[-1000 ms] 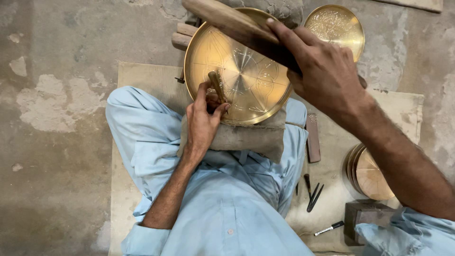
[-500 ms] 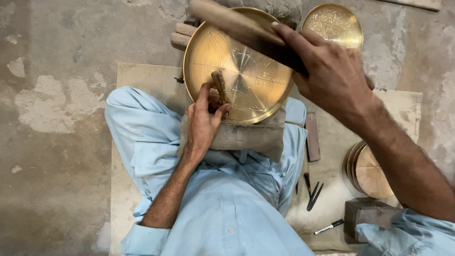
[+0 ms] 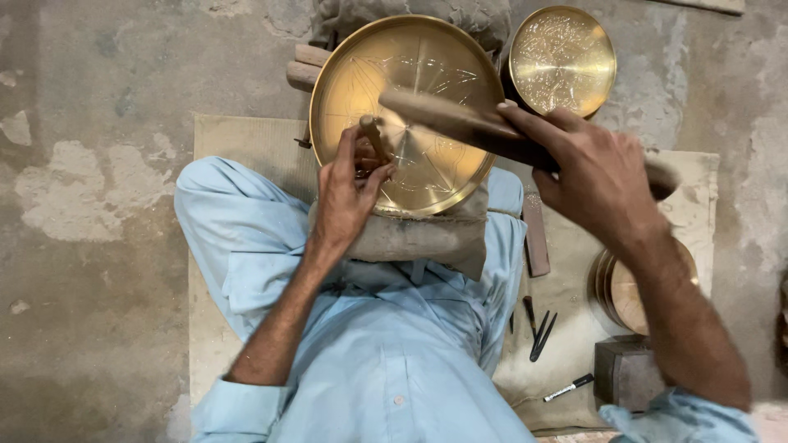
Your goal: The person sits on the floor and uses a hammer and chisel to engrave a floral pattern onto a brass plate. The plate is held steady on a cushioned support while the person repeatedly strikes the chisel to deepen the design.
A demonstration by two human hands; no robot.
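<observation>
A round brass plate (image 3: 410,74) with fine engraved lines rests on a grey padded bag (image 3: 427,238) on my lap. My left hand (image 3: 349,193) pinches a short chisel (image 3: 373,135) upright against the plate's left half. My right hand (image 3: 595,176) grips a wooden mallet (image 3: 447,119) by its handle. The mallet's head lies level over the plate, its tip just right of the chisel's top.
A second engraved brass plate (image 3: 562,57) sits at the top right. A stack of brass plates (image 3: 624,291), several thin dark tools (image 3: 538,328), a marker (image 3: 568,387) and a dark block (image 3: 628,373) lie on the mat (image 3: 246,139) to my right. Wooden sticks (image 3: 304,66) lie left of the plate.
The mallet has swung down from above the plate's top edge to the chisel's top. My left hand and the chisel stay at the same spot on the plate.
</observation>
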